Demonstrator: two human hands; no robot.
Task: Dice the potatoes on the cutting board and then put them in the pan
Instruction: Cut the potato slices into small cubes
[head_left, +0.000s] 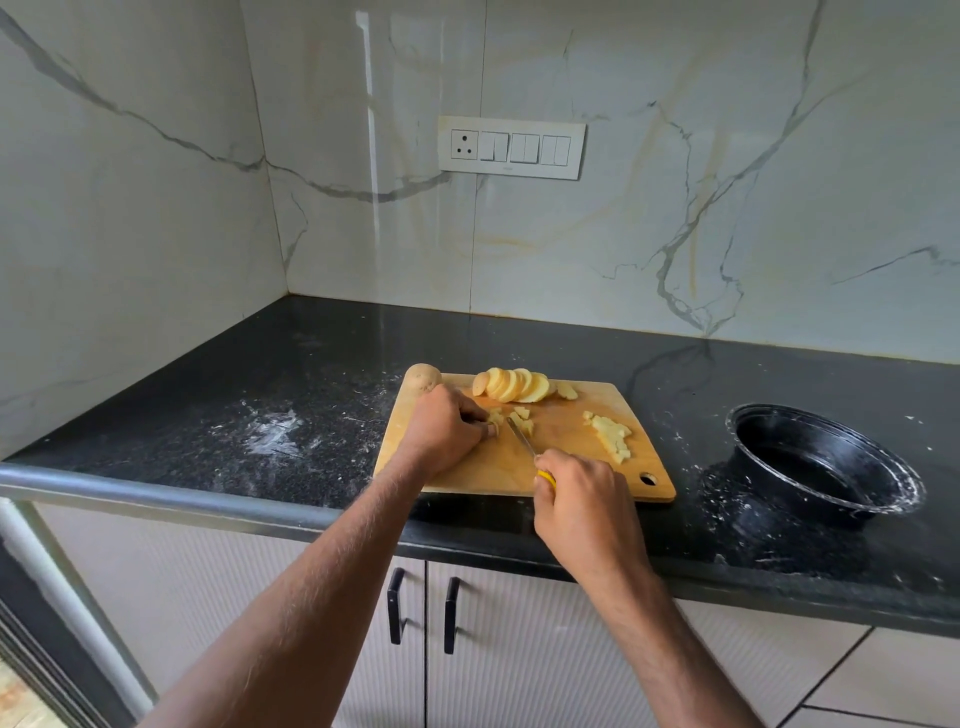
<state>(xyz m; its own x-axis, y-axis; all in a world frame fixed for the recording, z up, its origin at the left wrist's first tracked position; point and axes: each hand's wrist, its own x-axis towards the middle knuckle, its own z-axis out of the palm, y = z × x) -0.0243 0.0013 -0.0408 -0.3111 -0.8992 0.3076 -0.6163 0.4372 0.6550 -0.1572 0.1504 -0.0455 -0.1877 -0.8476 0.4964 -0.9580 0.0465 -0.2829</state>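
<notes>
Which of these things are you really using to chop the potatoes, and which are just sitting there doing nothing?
Using:
- knife, gripped by the right hand
- potato pieces under the left hand
- potato slices
- diced pile
- whole potato
- cutting board
- black pan

Just there:
- switch panel
- cupboard handles
- white dust on the countertop

At centre frame we see a wooden cutting board (524, 457) on a black counter (208, 405); our left hand (447, 428) pins potato pieces (496, 417); our right hand (584, 501) grips a yellow-handled knife (521, 438), blade among them; potato slices (511, 385) fan along the board's upper edge; a whole potato (423, 378) sits at its upper-left corner; diced potato (613, 435) lies right; a black pan (826, 465) stands at right.
</notes>
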